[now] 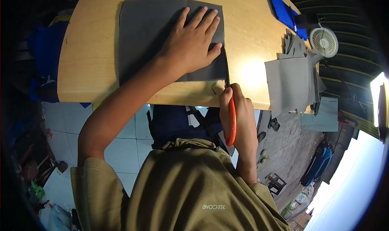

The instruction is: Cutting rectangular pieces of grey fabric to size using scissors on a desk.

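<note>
A dark grey rectangular sheet (142, 32) lies flat near the front edge of the wooden table; I cannot tell whether it is fabric or another material. My left hand (192, 44) rests flat on its right part, fingers spread and pointing away from me. At the sheet's right edge, my right hand (241, 113) grips orange-handled scissors (231, 123). Their dark blades point away from me along that edge, close to the left thumb. How far the blades are apart is hard to make out.
Grey cut pieces (289, 81) are heaped at the table's right edge, some hanging over it. Beyond them are a folded blue cloth (283, 12) and a small white fan (323, 42). The wooden tabletop (89, 48) ends just in front of my body.
</note>
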The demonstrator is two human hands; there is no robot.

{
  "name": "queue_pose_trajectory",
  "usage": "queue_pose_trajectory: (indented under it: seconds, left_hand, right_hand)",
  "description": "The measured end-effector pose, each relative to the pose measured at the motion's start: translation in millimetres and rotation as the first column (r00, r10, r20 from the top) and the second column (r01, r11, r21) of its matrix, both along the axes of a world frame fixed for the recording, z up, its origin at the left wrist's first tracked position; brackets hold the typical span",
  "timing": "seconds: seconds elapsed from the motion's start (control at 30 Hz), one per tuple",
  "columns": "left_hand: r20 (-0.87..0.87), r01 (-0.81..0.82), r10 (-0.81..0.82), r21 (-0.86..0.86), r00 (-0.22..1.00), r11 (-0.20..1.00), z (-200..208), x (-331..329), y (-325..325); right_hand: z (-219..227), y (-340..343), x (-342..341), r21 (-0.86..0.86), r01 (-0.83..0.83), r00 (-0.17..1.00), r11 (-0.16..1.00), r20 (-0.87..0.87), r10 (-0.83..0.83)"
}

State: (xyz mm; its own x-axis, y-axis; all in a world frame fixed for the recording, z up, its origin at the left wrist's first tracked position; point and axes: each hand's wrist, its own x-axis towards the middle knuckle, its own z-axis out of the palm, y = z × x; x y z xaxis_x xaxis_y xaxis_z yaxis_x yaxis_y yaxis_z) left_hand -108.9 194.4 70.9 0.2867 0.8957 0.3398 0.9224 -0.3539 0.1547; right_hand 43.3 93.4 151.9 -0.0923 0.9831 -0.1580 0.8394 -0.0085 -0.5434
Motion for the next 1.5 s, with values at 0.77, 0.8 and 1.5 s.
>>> queue_pose_trajectory:
  seconds: [0.77,0.8,1.5]
  left_hand:
    - [0.025,-0.007,0.007,0.006,1.0,1.0,-1.8,0.9,0.4]
    - [0.027,-0.009,0.009,0.008,1.0,1.0,-1.3,0.7,-0.1]
    - [0.073,-0.002,0.002,0.001,0.997,1.0,-2.3,0.5,-3.2]
  right_hand:
    - [19.0,7.6,0.1,-0.207,0.066,0.998,0.976,-0.008,-0.069]
    - [19.0,8.6,0.5,-0.188,0.047,0.999,0.981,0.002,-0.048]
    - [6.5,14.5,2.8,-0.104,0.038,0.999,0.994,0.026,-0.036]
